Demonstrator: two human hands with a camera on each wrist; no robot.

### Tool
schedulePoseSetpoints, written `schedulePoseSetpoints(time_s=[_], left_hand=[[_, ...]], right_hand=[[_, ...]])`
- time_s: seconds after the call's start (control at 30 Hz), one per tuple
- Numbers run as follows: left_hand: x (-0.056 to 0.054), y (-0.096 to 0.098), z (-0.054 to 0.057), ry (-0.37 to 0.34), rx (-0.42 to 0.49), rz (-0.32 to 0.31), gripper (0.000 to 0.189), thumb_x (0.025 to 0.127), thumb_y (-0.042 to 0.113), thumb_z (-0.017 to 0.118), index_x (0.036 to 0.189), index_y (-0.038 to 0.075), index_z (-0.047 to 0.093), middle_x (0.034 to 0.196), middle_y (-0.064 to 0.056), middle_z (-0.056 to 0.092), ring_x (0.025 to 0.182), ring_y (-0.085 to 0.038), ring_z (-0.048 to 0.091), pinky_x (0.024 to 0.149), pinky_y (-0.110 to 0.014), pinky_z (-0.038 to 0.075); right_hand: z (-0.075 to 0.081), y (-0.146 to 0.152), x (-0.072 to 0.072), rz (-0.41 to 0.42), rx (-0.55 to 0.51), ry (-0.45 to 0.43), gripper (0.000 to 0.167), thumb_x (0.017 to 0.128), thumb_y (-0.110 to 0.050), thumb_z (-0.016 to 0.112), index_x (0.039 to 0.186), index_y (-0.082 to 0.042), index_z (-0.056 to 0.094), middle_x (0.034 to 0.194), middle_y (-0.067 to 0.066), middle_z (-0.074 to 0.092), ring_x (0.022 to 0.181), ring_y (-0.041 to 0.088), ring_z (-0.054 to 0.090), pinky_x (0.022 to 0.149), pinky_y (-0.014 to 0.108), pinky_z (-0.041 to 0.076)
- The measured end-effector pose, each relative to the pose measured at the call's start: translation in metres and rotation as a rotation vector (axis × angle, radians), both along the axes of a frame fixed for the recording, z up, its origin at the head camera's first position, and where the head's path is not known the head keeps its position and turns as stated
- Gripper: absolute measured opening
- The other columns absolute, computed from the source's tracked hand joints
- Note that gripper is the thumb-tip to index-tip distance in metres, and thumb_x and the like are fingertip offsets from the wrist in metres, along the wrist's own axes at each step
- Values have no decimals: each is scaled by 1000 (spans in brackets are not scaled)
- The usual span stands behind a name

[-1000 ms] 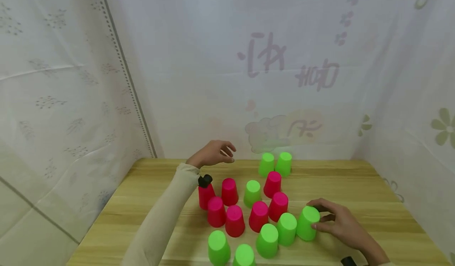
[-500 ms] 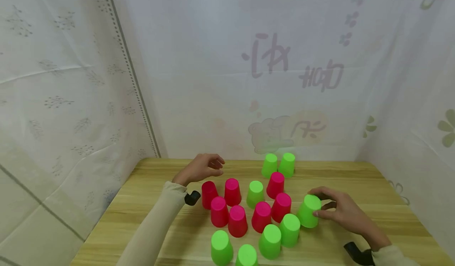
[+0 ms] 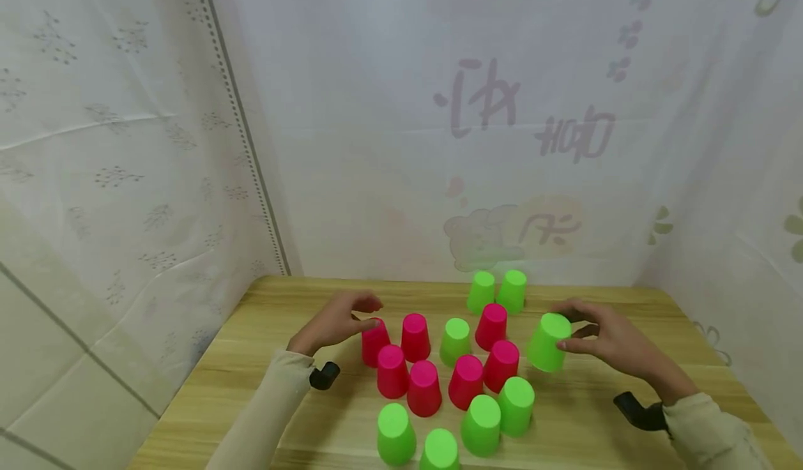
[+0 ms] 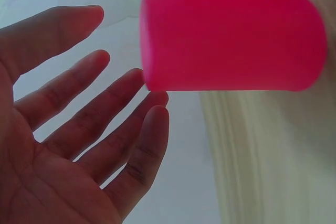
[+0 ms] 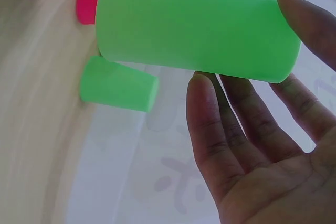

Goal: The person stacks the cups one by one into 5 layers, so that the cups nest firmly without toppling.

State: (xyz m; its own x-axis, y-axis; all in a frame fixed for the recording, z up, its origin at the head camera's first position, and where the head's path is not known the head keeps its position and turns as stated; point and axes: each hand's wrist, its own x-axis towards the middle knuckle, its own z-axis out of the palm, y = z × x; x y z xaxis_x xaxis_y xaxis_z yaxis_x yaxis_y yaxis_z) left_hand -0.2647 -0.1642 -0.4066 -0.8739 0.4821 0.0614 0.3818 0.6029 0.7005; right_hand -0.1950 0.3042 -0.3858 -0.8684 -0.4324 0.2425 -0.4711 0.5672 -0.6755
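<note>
In the head view my right hand point(image 3: 617, 341) holds an upside-down green cup point(image 3: 548, 344) at the right of the group. Its thumb and fingers grip the cup near its closed end, as the right wrist view shows of this green cup point(image 5: 184, 22). At the left, my left hand point(image 3: 335, 322) hovers over the leftmost pink cup point(image 3: 375, 348), its thumb right at the top. Seen from the left wrist, the fingers are spread and relaxed around the closed end of that pink cup point(image 4: 231, 43).
Several upside-down pink cups point(image 3: 424, 390) and green cups point(image 3: 482, 426) stand close together on the wooden table point(image 3: 251, 372). Two green cups point(image 3: 482, 292) are at the back edge. A patterned white curtain point(image 3: 364, 142) hangs behind and along both sides.
My right hand has lifted the green cup and carried it back, away from the front green cups. My left hand has come down and leftward to the leftmost pink cup.
</note>
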Motion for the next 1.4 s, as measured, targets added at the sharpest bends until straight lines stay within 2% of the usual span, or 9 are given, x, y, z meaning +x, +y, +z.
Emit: schedulePoseSetpoints(time_s=[0.17,0.27,0.4,0.53,0.87,1.2,1.4], left_hand=[[7,-3,-8,0,35,-9,34,91,17,73,122,3,66,122,-15,70,117,-36,66,96,-53,56],[10,-4,-13,-7,53,-2,33,91,17,74,121,4,66,120,-14,70,115,-37,67,93,-49,58],[11,-5,-19,7,66,6,33,91,15,74,120,4,65,117,-13,70,113,-37,68,89,-43,61],[12,-5,-24,11,65,14,32,91,14,74,120,4,65,115,-12,71,112,-34,68,90,-42,61],[14,-5,-26,-11,68,43,34,90,15,75,122,5,64,117,-12,70,112,-34,68,88,-41,61],[16,-4,-25,-9,71,40,34,90,15,74,121,4,65,117,-12,70,113,-36,67,90,-44,60],[16,-4,-26,-17,69,59,35,90,15,75,121,5,65,117,-12,70,112,-35,67,89,-41,61]], right_hand=[[14,0,-9,18,-7,5,38,89,-15,76,123,-9,62,114,5,67,99,-2,63,76,24,59],[21,-3,-15,28,-19,15,38,88,-14,77,123,-11,63,113,4,67,98,1,65,75,25,59],[28,-7,-24,31,-16,15,37,88,-16,77,122,-14,64,113,3,68,98,2,65,76,26,59],[33,-13,-33,29,-16,7,36,88,-18,77,122,-16,64,114,3,68,99,5,65,77,26,60],[46,-35,-53,17,-9,-14,37,88,-24,78,122,-16,65,114,4,68,100,5,64,82,25,58],[44,-57,-76,14,-31,-41,39,88,-26,78,123,-14,65,115,6,69,106,21,64,87,28,57],[41,-70,-89,0,-51,-57,42,88,-28,78,125,-14,63,116,6,68,107,23,63,91,34,55]])
